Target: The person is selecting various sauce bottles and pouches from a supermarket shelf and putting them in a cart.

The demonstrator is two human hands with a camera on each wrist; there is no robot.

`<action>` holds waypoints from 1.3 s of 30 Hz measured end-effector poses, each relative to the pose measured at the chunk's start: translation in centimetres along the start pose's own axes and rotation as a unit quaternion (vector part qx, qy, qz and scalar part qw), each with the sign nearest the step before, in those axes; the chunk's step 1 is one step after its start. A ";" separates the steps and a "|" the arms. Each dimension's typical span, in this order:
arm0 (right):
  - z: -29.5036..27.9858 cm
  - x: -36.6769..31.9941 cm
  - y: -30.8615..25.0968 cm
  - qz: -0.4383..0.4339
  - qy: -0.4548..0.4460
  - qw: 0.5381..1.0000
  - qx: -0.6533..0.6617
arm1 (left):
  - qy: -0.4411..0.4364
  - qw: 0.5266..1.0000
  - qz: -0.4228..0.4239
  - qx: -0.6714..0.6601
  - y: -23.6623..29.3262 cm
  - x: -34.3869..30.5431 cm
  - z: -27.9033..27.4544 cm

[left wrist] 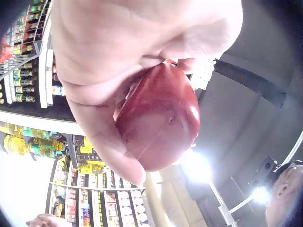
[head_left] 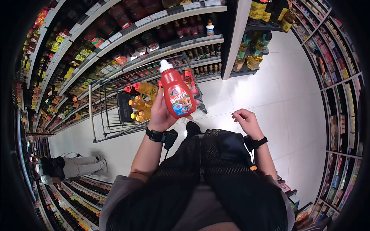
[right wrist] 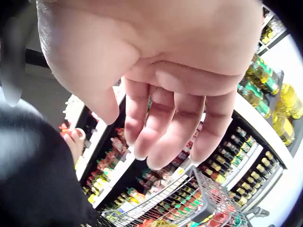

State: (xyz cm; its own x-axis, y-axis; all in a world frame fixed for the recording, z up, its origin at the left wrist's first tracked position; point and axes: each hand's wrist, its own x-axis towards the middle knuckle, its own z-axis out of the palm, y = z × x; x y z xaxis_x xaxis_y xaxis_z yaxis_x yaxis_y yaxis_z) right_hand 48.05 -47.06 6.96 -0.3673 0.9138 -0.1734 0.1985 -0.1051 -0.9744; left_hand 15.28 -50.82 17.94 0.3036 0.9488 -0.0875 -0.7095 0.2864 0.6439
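Note:
A red squeeze bottle of ketchup (head_left: 177, 90) with a white cap and a cartoon label is in my left hand (head_left: 158, 114), label facing up to me. Fingers and thumb wrap round its body above the cart's near side. From the left wrist, the bottle's rounded red base (left wrist: 158, 125) shows, with the left hand (left wrist: 128, 52) curled about it. My right hand (head_left: 248, 122) hangs off to the right over the floor, its fingers loosely bent and holding nothing. The right wrist view shows this right hand (right wrist: 165, 80) with its bare palm and relaxed fingers.
A wire shopping cart (head_left: 106, 133) stands ahead on the left, carrying several bottles of yellow oil (head_left: 142, 102) and red packages. Sauce shelves (head_left: 154, 36) curve behind it. An oil display (head_left: 250, 61) stands ahead right. Another person (head_left: 73, 167) is down the aisle at left.

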 end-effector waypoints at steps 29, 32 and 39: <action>3.3 -6.0 -23.0 -0.428 -0.440 0.745 -0.261 | 0.028 0.998 0.057 0.007 -2.9 -1.2 1.5; 3.6 -5.9 -22.7 -0.430 -0.457 0.732 -0.265 | 0.042 0.997 0.064 0.019 -2.8 -1.6 1.5; 6.2 -6.2 -23.0 -0.476 -0.453 0.682 -0.322 | 0.057 0.996 0.064 0.029 -2.8 -2.7 0.9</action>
State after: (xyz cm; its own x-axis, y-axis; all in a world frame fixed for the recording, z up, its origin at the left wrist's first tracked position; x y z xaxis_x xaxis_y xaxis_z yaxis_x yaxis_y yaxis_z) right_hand 40.12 -52.72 29.58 -0.9609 -0.2001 0.1914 -0.2704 0.8270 -0.4928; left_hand 17.00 -54.25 17.04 0.1371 0.9869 -0.0853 -0.6990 0.1574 0.6976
